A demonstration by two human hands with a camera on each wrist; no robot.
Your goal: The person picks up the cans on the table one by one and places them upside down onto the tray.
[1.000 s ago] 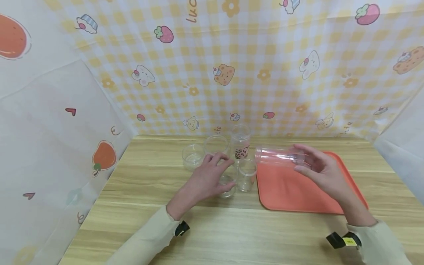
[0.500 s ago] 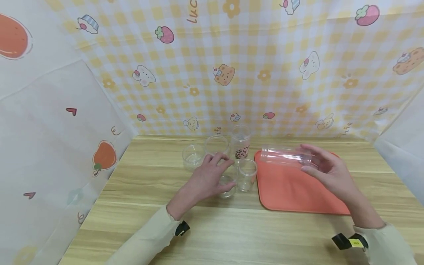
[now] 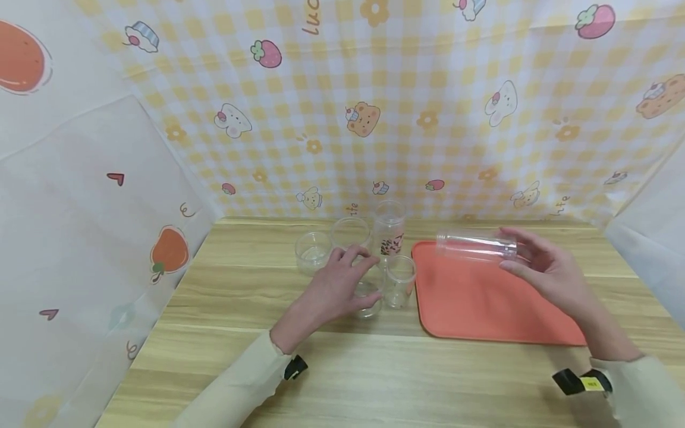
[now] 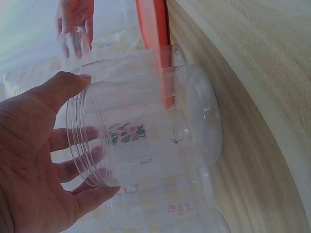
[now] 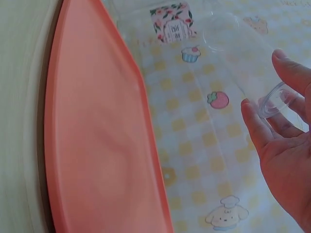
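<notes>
In the head view my left hand (image 3: 337,288) reaches over a group of clear plastic jars left of the tray. Its thumb and fingers span the threaded rim of a wide clear jar (image 4: 160,150), which stands upright on the table. My right hand (image 3: 559,276) holds a tall, slim clear jar (image 3: 473,245) by its base end. This jar lies sideways in the air above the orange tray (image 3: 497,309), its threaded mouth pointing left. In the right wrist view, thumb and fingers grip around the base end of the slim jar (image 5: 248,63).
A narrow clear jar (image 3: 398,288) stands close to the tray's left edge. Behind it is a tall jar with a floral label (image 3: 392,241). Two wider jars, a low one (image 3: 313,255) and another (image 3: 350,229), stand at the back left. A patterned cloth (image 3: 428,148) hangs behind the table.
My right hand has moved right with the slim jar, drawing it away from the standing jars and further over the tray. My left hand stays in place on the wide jar.
</notes>
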